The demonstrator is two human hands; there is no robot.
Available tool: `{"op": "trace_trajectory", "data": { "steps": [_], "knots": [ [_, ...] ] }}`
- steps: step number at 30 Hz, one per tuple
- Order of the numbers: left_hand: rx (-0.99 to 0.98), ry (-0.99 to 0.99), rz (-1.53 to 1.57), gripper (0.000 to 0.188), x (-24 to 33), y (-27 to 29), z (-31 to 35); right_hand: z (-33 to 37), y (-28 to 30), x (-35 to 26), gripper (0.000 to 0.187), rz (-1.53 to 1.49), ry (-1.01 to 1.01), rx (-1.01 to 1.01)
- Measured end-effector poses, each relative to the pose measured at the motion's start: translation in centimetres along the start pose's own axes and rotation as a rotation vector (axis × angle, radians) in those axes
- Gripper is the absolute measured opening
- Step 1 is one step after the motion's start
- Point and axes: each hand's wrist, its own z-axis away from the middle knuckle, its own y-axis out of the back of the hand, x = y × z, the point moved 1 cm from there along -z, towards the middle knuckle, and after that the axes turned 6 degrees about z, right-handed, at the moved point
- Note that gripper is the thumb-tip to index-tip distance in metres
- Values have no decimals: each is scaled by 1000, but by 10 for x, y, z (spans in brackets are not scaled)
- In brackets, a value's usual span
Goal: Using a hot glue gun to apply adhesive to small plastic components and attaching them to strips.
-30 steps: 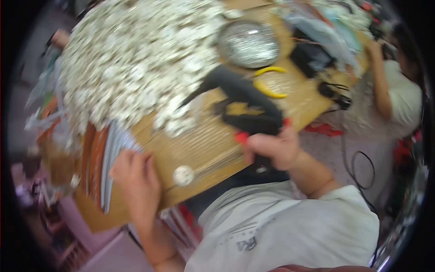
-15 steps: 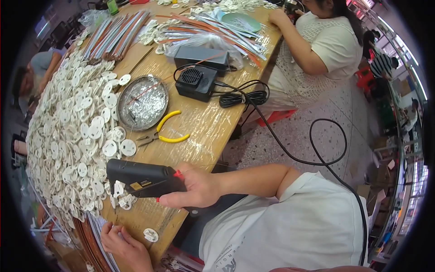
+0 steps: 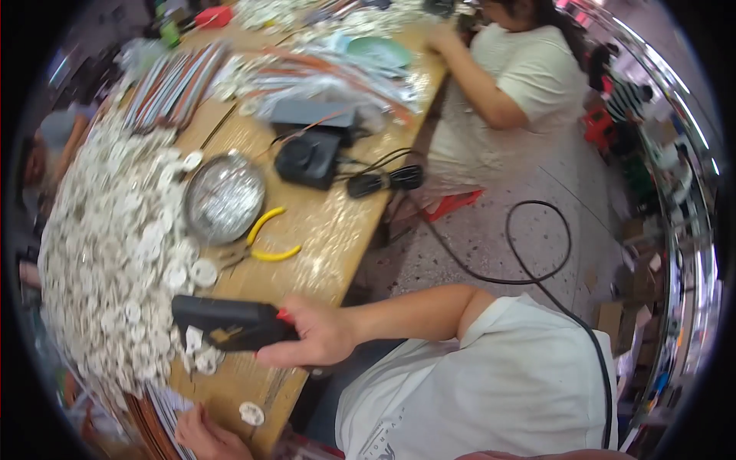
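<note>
A black tool (image 3: 222,322) with red parts is grasped by the fingers of the right hand (image 3: 318,333), over the near edge of the tabletop (image 3: 322,268), beside heaped white discs (image 3: 115,238). A single disc (image 3: 251,414) is laid close to that edge, near the left hand (image 3: 208,437); whether anything is held by its blurred fingers cannot be told.

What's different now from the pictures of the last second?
Mostly the view has turned: since a second ago, the round dish, yellow-handled pliers and loose white disc have shifted left and down in the picture; any separate movement is hard to tell. Nothing was taken hold of or let go. The right hand still grips the black tool, and the left hand stays by the strips.
</note>
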Motion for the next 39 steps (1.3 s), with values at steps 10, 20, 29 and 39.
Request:
{"op": "trace_trajectory", "data": {
  "steps": [10, 20, 29, 39],
  "knots": [
    [92, 99, 101, 13, 26, 3, -12, 22, 18, 0, 39, -127, -100, 145],
    [234, 194, 278, 19, 22, 9, -10, 18, 13, 5, 48, -119, -81, 166],
    [280, 205, 548, 14, 54, 11, 9, 25, 5, -6, 54, -47, -132, 205],
    [183, 302, 684, 15, 66, -8, 18, 26, 4, -13, 25, 222, 37, -136]
  ]
}}
